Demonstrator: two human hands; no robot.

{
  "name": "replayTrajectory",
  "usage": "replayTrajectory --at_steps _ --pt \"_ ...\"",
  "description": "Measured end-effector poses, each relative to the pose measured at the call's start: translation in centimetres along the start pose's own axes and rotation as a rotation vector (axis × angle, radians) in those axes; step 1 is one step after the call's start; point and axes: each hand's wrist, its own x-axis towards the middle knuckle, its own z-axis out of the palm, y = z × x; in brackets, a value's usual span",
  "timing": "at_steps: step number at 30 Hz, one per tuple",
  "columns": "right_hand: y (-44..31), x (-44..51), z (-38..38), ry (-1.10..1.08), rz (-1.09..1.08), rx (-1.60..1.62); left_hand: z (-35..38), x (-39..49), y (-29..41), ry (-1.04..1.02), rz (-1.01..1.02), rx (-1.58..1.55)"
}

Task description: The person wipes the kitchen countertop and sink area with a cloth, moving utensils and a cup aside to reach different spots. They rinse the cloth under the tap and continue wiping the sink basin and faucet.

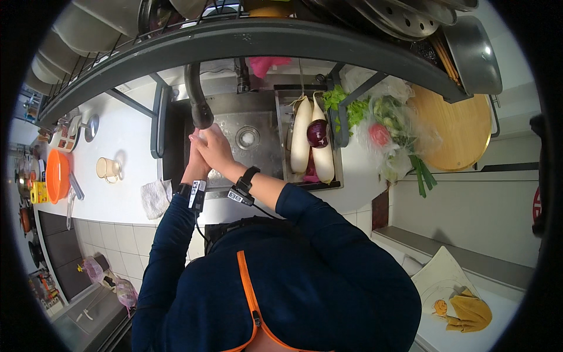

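Under the dark faucet [201,108], my right hand [218,147] lies pressed across my left hand [196,162] over the steel sink [259,163]. Palms and fingertips are partly covered by each other and by the faucet head, so I see no object between them. The sink drain [248,137] is just to the right of my hands. Further right, a tray [338,174] at the sink's right side holds two white radishes [301,136], with a purple onion [317,133] resting on one of them.
A metal dish rack [264,38] spans above the sink. At left on the counter are a folded cloth [155,200], a glass mug [107,170] and an orange basin [57,176]. Bagged vegetables [391,127] and a round wooden board [457,127] stand at right.
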Motion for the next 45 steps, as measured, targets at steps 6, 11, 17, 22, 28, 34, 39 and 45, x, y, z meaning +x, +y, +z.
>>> replayTrajectory --at_steps 6,11,17,22,28,34,39,45 --pt "-0.1 0.7 -0.5 -0.026 0.104 -0.13 -2.7 1.5 -0.7 0.047 -0.013 -0.134" --pt "1.8 1.2 -0.4 -0.169 0.205 -0.266 -3.6 1.7 -1.0 0.259 0.241 0.438" --pt "6.9 1.5 1.3 -0.281 0.376 -0.176 -2.5 1.0 -0.6 0.421 0.566 1.244" --pt "8.4 1.0 -1.8 -0.377 0.868 0.819 0.1 -1.0 -0.2 0.444 0.688 1.305" --pt "4.9 1.4 -4.4 -0.469 1.013 0.84 0.0 -0.5 1.5 0.399 0.421 0.598" --pt "1.9 -0.3 -1.1 -0.017 0.114 -0.002 0.0 0.1 0.6 0.362 0.432 0.911" --pt "2.2 0.8 -2.8 -0.127 0.307 -0.141 0.4 -1.3 -0.1 0.385 0.23 0.808" --pt "0.2 -0.6 -2.6 -0.335 0.068 -0.243 0.6 -0.6 -0.1 0.356 0.281 0.74"
